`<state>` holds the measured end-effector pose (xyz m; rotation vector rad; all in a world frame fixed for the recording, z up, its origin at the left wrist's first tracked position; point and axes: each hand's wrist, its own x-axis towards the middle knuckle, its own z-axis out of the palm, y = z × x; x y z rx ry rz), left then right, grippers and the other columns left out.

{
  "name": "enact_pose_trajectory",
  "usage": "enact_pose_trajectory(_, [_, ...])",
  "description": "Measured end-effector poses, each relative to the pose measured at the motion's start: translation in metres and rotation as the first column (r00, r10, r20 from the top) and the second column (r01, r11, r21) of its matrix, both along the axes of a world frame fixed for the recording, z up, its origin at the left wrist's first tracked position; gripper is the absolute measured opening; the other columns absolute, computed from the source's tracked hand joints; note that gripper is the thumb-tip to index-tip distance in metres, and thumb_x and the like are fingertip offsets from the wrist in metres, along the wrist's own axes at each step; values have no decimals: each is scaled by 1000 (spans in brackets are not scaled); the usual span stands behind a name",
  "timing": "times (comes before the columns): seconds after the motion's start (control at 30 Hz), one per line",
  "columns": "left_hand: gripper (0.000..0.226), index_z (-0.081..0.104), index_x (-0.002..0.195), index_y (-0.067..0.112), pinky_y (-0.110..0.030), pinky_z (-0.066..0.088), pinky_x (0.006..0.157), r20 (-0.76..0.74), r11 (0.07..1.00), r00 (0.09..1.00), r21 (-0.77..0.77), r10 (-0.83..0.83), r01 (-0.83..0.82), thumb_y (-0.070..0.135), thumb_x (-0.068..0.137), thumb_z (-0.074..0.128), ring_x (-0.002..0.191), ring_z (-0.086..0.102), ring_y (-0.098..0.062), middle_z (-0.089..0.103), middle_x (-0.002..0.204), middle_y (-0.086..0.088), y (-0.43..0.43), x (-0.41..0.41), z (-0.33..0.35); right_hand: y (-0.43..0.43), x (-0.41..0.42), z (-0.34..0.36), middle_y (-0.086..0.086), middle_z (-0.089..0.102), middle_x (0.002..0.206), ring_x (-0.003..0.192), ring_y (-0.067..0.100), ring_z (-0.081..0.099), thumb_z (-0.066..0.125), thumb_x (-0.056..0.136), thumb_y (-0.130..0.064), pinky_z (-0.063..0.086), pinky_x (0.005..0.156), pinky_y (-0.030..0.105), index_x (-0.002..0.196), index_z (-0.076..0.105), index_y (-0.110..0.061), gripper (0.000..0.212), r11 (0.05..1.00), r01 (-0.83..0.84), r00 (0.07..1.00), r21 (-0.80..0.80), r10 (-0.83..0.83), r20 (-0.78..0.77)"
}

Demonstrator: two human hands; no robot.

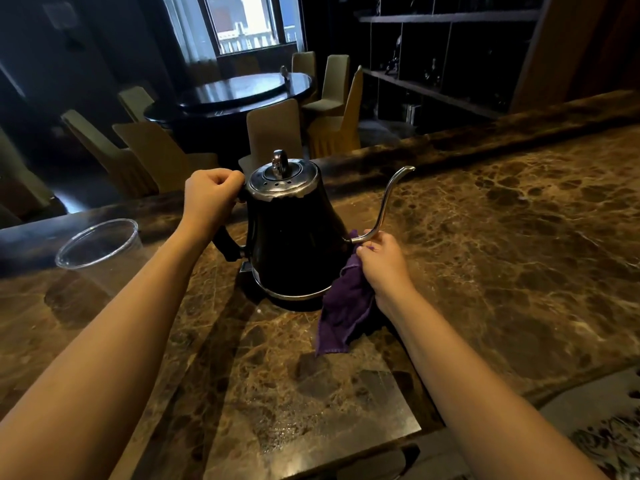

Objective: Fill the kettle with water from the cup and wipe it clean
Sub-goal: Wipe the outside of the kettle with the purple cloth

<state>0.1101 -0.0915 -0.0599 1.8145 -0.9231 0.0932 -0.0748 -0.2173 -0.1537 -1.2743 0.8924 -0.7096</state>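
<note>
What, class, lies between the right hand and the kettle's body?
The purple cloth does: the right hand presses it against the kettle just below the spout base. Nothing else intervenes.

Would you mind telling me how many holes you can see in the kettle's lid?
3, in a short row on the near side of the lid, just below its ring knob: left, middle, right. The knob may hide others behind it.
</note>
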Motion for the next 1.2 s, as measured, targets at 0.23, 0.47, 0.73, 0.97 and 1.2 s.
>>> enact_pose_trajectory(0.23, [41, 38, 39, 19, -22, 30, 48, 35, 994, 995, -58, 93, -91, 12, 77, 49, 35, 36, -4, 41, 29, 12, -4, -9, -1, 16, -24, -9, 6, 63, 113, 95, 11, 59, 51, 87, -1, 49, 82, 24, 115, 54, -9, 29, 999, -18, 1000, -29, 18, 22])
enact_pose_trajectory(0.47, [39, 37, 39, 18, -12, 26, 42, 55, 994, 993, -37, 104, -102, 14, 76, 49, 36, 35, -3, 39, 30, 13, -3, -9, 0, 44, -51, -10, -5, 66, 99, 89, 1, 61, 58, 83, -4, 44, 64, 6, 93, 57, -21, 20, 936, -58, 998, -348, 44, -48])
enact_pose_trajectory(0.73, [47, 47, 36, 24, -18, 32, 44, -87, 997, 994, 33, -70, 73, 12, 81, 49, 38, 37, -1, 43, 35, 13, -2, 3, 4, 32, -76, -2, -13, 67, 87, 83, -2, 63, 48, 83, 7, 48, 75, 12, 85, 62, -27, 38, 912, -39, 998, -409, 52, 20])
enact_pose_trajectory(0.97, [40, 68, 84, 4, -33, 43, 73, 271, 974, 958, 178, 88, -140, 33, 94, 42, 79, 57, -16, 65, 83, -8, -5, -5, 26, -8, -103, 20, -5, 68, 97, 94, 15, 64, 47, 88, 1, 54, 82, 35, 82, 64, -34, 39, 934, 256, 966, -250, -236, 105])
enact_pose_trajectory(1.2, [45, 61, 98, 25, -28, 47, 76, 231, 986, 962, 46, 146, -161, 63, 77, 50, 92, 57, -11, 58, 92, 11, -15, -79, 13, -26, -110, 48, -17, 64, 91, 90, 4, 63, 45, 88, -2, 54, 84, 35, 85, 64, -34, 37, 843, 277, 960, -462, -268, 87])
